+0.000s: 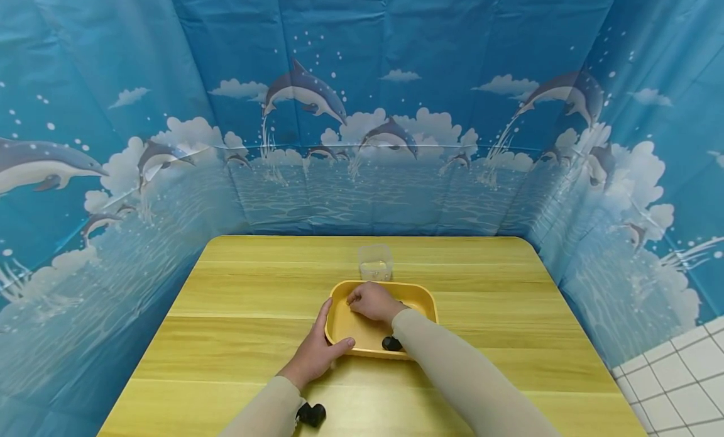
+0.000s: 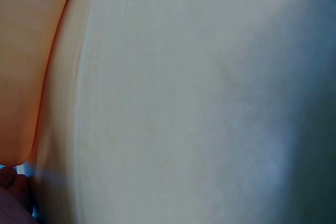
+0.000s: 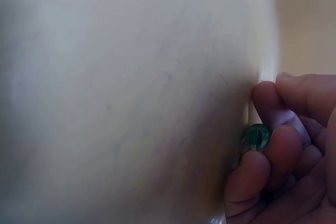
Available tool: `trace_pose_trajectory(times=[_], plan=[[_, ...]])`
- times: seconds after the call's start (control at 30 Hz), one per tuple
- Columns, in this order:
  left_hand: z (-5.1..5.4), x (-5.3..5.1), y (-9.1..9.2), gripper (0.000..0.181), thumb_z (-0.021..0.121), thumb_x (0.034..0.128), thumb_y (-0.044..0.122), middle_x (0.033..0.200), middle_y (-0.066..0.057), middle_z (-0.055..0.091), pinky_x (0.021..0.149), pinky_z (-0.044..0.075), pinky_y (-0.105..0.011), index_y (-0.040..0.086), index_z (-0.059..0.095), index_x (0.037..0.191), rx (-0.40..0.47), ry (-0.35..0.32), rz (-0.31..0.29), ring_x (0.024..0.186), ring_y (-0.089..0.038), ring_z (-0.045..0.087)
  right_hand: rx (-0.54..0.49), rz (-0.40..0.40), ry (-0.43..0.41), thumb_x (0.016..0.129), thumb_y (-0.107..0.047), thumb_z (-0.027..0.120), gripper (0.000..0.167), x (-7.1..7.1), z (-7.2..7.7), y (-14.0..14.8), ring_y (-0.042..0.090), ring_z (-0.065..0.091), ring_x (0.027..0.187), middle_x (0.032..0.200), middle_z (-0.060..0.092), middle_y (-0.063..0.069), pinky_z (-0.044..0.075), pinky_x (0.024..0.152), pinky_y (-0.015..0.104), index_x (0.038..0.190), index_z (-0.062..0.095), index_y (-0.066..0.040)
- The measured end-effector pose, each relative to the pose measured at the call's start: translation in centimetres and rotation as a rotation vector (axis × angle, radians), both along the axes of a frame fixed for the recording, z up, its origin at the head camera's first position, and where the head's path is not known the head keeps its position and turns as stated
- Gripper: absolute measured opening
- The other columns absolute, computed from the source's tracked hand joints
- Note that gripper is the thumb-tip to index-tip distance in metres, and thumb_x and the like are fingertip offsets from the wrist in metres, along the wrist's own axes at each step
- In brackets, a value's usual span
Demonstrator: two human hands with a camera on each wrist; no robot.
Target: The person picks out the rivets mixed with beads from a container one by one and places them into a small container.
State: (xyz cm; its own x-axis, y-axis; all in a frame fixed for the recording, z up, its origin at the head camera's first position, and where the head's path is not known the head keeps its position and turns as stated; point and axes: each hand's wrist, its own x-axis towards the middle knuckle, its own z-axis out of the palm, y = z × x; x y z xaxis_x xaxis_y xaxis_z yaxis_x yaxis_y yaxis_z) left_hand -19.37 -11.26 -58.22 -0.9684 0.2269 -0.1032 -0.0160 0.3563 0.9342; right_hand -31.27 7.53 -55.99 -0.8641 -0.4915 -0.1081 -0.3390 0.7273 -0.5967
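A shallow yellow plastic basin (image 1: 362, 351) sits on the table in the head view. My left hand (image 1: 317, 349) holds its near left corner, the thumb at the front rim and the fingers along the left outer wall. Inside the basin, my right hand (image 1: 373, 300) is lowered with curled fingers. A small green glass marble (image 3: 256, 137) shows between those fingertips in the right wrist view. From the left wrist, the basin's orange-looking outer wall (image 2: 26, 66) shows at the left, with a bit of the left hand below. The right forearm hides part of the basin.
Just behind the basin stands a clear plastic container (image 1: 376, 261) with a few tiny things at its bottom, too small to tell. The wood-grain table (image 1: 254, 298) is enclosed by blue dolphin-print curtains (image 1: 367, 192) at the back and sides.
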Motion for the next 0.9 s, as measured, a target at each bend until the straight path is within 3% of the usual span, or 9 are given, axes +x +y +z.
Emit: trace_pose_trajectory(times=[0.57,0.9], plan=[[-0.05,0.02,0.0,0.104,0.076,0.098,0.038,0.168,-0.017,0.034,0.112,0.046,-0.047,0.033,0.002,0.17,0.003,0.001,0.0,0.135,-0.026,0.059,-0.016,0.008,0.001,0.093,-0.014,0.077,0.012,0.21,0.12,0.15,0.009,0.064,0.087,0.099,0.079,-0.004,0.056,0.085,0.034,0.103,0.083,-0.014],[0.17,0.05,0.09,0.104,0.076,0.0984,0.038,0.169,-0.018,0.033,0.112,0.046,-0.048,0.031,0.001,0.17,0.0,0.003,-0.001,0.135,-0.027,0.059,0.012,0.009,0.013,0.093,-0.017,0.078,0.012,0.46,0.47,0.2,0.011,0.067,0.09,0.1,0.08,-0.003,0.057,0.087,0.036,0.104,0.083,-0.014]])
